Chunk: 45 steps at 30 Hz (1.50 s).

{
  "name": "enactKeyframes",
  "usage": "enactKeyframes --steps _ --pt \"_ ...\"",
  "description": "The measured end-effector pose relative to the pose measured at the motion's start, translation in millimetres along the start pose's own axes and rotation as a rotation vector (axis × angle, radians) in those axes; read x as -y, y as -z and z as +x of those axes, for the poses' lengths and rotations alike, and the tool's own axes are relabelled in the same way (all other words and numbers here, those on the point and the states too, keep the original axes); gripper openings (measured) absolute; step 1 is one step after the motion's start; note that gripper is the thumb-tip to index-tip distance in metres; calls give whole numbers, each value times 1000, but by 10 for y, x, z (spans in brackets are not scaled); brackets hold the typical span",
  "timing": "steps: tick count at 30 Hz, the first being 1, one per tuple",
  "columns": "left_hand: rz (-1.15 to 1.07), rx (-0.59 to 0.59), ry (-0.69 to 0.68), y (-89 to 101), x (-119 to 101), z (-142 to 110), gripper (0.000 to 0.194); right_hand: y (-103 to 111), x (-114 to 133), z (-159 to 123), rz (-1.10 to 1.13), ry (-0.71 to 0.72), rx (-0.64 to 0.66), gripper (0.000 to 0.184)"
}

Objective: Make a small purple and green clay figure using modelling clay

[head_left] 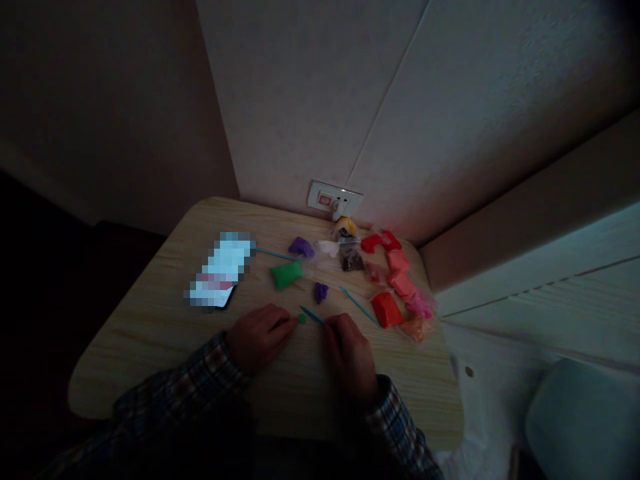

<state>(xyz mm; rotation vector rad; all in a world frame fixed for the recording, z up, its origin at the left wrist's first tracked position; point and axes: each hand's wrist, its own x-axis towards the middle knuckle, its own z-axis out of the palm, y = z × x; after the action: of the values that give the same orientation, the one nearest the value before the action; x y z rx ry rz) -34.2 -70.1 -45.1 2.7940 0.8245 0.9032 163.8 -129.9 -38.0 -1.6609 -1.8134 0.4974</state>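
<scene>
Two narrow grips: left hand (261, 337) pinches soft-looking, lightweight green clay (302, 319) at nine o'clock, right hand (352, 353) holds the stiff-looking modelling tool (311, 314) by its four-o'clock end

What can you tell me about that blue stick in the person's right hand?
The blue stick is slim and straight, narrowing to a point, and looks like plastic. The right hand's fingers grip its near end, hiding that part. It slants low over the table, its tip towards the left, close to a small green piece and apart from it. Whether the tip touches the wood is unclear.
</scene>
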Motion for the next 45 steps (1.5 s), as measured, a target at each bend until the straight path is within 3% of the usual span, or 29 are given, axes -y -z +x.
enactKeyframes --steps 16,45 --pt "34 29 19 51 -29 58 20 -21 4 -19 -47 14 59 13" --pt "19 49 47 44 -32 52 19 -53 -5 -40 -116 76 54 19"
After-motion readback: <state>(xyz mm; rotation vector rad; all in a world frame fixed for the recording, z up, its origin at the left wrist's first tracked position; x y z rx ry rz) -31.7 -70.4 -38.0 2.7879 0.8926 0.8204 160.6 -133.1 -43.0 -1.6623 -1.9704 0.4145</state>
